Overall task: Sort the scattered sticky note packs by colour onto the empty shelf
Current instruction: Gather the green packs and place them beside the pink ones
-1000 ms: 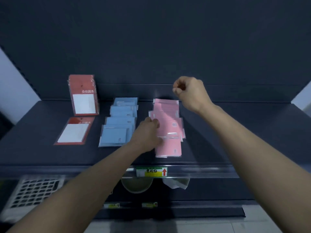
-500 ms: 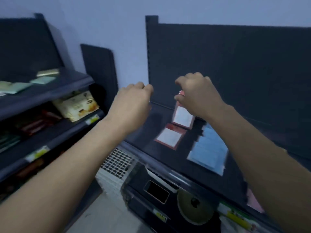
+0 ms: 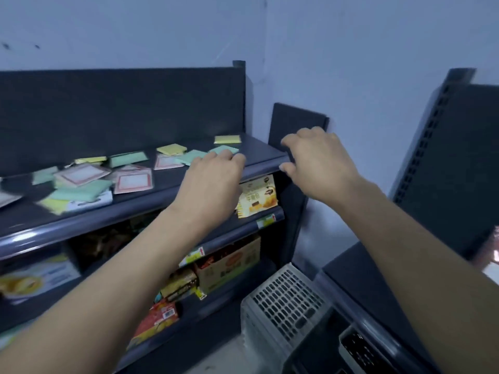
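Observation:
Scattered sticky note packs lie on the dark top shelf of the left rack: green packs, yellow packs and red-bordered white packs. My left hand reaches over the shelf's front edge, fingers loosely bent just short of a green pack, holding nothing. My right hand hovers by the shelf's right end with fingers spread and relaxed, empty. At the right edge, a sliver of the other shelf shows.
Lower shelves of the left rack hold snack boxes and a cardboard carton. A grey perforated crate stands on the floor between the racks. A dark panel leans on the wall behind.
My view has swung left from the shelf with sorted red, blue and pink packs to the rack with scattered packs. Both hands came along empty and now reach toward the top shelf.

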A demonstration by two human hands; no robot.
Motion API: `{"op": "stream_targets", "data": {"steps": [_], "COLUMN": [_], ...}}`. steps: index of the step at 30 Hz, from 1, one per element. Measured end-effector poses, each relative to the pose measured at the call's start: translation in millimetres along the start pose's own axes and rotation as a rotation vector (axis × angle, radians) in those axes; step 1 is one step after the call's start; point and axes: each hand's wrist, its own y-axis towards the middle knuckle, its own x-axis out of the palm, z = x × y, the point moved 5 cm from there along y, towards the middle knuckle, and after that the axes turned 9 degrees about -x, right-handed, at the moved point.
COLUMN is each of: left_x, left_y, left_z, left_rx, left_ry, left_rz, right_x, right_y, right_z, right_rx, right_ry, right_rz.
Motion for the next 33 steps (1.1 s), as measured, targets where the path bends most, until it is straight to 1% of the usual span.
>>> {"op": "stream_targets", "data": {"steps": [5, 10, 15, 20, 26, 31, 33], "left_x": [20, 45, 79, 120, 185, 235, 248], "left_y": [20, 41, 73, 125, 195, 223, 227], "left_z": [-75, -125, -152, -164, -176, -192, -198], "left_rx": [-0.119, -0.236, -0.302, -0.349, -0.405, -0.48, -0.537], "left_ry": [0.03, 0.036, 0.065, 0.051, 0.079, 0.127, 0.103], "left_rz": [-0.038, -0.087, -0.128, -0.193, -0.339, -0.488, -0.556], "right_x": [30, 61, 107, 158, 212, 270, 288], "right_y": [71, 130, 185, 237, 300, 331, 339], "right_z": [-44, -64, -60, -33, 6, 19, 21], "right_rx": [-0.075, -0.131, -0.154, -0.148, -0.087, -0.017, 0.0], "right_ry": [0.061, 0.095, 0.132, 0.184, 0.332, 0.435, 0.462], "right_rz": [-0.013, -0.006, -0.029, -0.073, -0.185, -0.387, -0.458]}}
